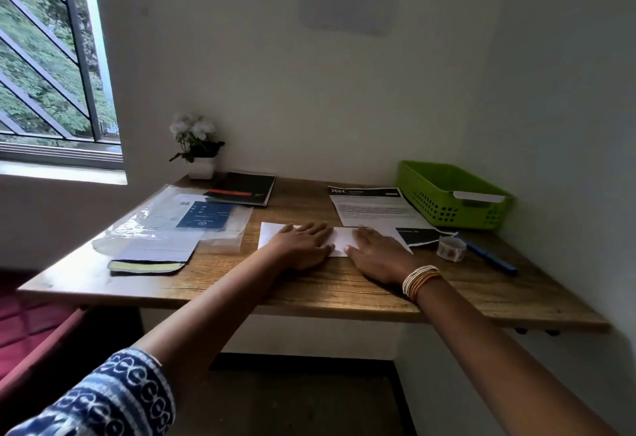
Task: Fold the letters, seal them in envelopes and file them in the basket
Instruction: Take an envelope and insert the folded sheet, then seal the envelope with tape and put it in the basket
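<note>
White folded letter lies on the wooden bench, left of the green basket and nearer me. My left hand and right hand press it flat, fingers straight, gripping nothing. To crease well, I should keep the edges aligned and sweep outward from the middle along the fold.

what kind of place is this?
Likely a home desk nook: a wooden desk against a wall beside a barred window, with a potted plant, a notebook and a green basket.
</note>
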Demonstrator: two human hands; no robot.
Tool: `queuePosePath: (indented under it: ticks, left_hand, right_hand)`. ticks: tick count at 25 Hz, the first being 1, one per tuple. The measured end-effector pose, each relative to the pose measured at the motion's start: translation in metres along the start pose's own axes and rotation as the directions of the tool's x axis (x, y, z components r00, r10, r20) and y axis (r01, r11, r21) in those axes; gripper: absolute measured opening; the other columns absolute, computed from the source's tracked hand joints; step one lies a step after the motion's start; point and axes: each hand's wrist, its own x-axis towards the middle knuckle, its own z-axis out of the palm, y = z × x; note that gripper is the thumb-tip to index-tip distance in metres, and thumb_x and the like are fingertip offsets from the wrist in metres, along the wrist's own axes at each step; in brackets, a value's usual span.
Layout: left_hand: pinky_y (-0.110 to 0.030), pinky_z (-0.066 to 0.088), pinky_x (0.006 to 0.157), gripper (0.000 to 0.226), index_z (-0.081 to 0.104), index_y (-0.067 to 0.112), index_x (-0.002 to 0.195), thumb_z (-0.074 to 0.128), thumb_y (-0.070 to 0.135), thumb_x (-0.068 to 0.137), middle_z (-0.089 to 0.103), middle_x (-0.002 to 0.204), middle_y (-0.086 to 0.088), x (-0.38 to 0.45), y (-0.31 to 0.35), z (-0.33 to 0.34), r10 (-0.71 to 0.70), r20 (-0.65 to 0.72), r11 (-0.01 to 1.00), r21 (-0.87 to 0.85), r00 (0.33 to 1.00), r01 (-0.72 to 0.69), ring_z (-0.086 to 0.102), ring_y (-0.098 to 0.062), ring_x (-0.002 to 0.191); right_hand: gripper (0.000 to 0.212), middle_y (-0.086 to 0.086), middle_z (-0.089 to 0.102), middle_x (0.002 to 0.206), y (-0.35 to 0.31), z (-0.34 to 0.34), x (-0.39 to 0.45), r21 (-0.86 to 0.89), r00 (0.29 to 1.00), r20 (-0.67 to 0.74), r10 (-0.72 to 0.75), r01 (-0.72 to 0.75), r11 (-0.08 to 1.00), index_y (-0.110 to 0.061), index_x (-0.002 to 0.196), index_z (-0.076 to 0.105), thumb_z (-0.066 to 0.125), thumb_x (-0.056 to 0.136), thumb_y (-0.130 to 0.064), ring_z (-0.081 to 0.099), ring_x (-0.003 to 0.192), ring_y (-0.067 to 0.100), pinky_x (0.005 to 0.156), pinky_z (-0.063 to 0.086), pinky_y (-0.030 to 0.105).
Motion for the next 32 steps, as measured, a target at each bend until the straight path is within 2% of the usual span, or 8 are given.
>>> queuePosePath:
  ticks: [5,10,15,24,26,28,30,32]
  left_hand:
    - [-0.045,-0.002,0.118,0.059,0.001,0.028,0.151,0.019,0.051,0.099,-0.004,0.160,0.006,-0.001,0.000,0.000,-0.025,0.015,0.999,-0.030,1.000,0.025,-0.005,-0.014,0.147]
    - [-0.046,0.002,0.119,0.063,0.005,0.019,0.152,0.023,0.047,0.099,0.001,0.161,-0.001,0.000,0.020,-0.005,-0.097,0.007,0.995,-0.001,0.995,0.097,0.000,-0.019,0.148]
    - [-0.045,0.001,0.120,0.058,0.002,0.022,0.152,0.017,0.045,0.101,-0.003,0.161,0.000,0.015,0.068,0.002,0.054,0.001,0.998,-0.028,0.999,-0.054,-0.004,-0.018,0.148]
    - [-0.045,0.005,0.120,0.064,0.003,0.013,0.152,0.020,0.044,0.098,0.000,0.161,-0.007,0.014,0.070,0.006,-0.112,-0.020,0.993,-0.031,0.993,0.112,0.000,-0.022,0.148]
    - [-0.044,0.013,0.119,0.064,0.011,0.010,0.151,0.022,0.044,0.098,0.009,0.160,-0.011,0.013,0.071,0.006,-0.116,-0.043,0.993,-0.003,0.992,0.116,0.010,-0.025,0.147]
    - [-0.044,0.029,0.112,0.060,0.028,0.007,0.145,0.030,0.043,0.097,0.030,0.152,-0.015,0.011,0.075,0.003,-0.076,-0.120,0.993,0.083,0.990,0.086,0.032,-0.028,0.139]
    - [-0.042,0.041,0.100,0.052,0.040,0.008,0.136,0.039,0.041,0.094,0.047,0.138,-0.016,0.011,0.078,0.001,0.011,-0.243,0.987,0.158,0.970,0.028,0.049,-0.030,0.124]
    - [-0.043,0.044,0.097,0.049,0.042,0.011,0.133,0.040,0.041,0.095,0.051,0.133,-0.015,0.015,0.081,0.001,0.094,-0.310,0.986,0.159,0.946,-0.045,0.053,-0.030,0.118]
  right_hand:
    - [0.075,0.006,-0.008,0.162,0.018,-0.005,-0.004,0.024,0.979,0.046,0.198,-0.199,0.980,-0.012,0.154,-0.002,0.015,0.097,-0.059,-0.005,0.150,0.023,0.121,0.002,0.041]
    - [0.072,0.007,-0.007,0.162,0.017,-0.004,-0.007,0.014,0.978,0.032,0.207,-0.207,0.978,-0.012,0.154,0.000,0.015,0.098,-0.055,-0.004,0.150,0.022,0.121,0.002,0.039]
    - [0.061,0.002,-0.004,0.163,0.023,-0.003,-0.002,0.033,0.986,0.036,0.163,-0.165,0.986,-0.018,0.154,0.002,0.015,0.101,-0.044,-0.003,0.150,0.021,0.122,0.004,0.043]
    - [0.062,0.001,0.002,0.163,0.020,-0.002,-0.028,0.048,0.980,-0.012,0.200,-0.199,0.979,-0.017,0.154,0.007,0.017,0.100,-0.045,0.004,0.150,0.017,0.121,0.009,0.040]
    - [0.059,0.005,0.022,0.159,0.019,0.000,-0.035,0.079,0.975,-0.104,0.198,-0.190,0.979,-0.015,0.150,0.025,0.025,0.099,-0.043,0.025,0.145,0.021,0.115,0.026,0.040]
    - [0.046,0.008,0.051,0.138,0.018,0.006,-0.044,0.194,0.928,-0.313,0.202,-0.145,0.970,-0.014,0.132,0.051,0.041,0.094,-0.038,0.049,0.125,0.025,0.099,0.043,0.039]
    - [0.032,0.007,0.062,0.120,0.020,0.006,-0.048,0.271,0.804,-0.547,0.232,-0.092,0.958,-0.015,0.116,0.063,0.055,0.087,-0.027,0.054,0.113,0.024,0.092,0.048,0.037]
    - [0.028,0.007,0.062,0.113,0.030,0.001,-0.050,0.205,0.675,-0.687,0.270,-0.176,0.963,-0.015,0.110,0.064,0.061,0.082,-0.020,0.053,0.109,0.024,0.089,0.046,0.036]
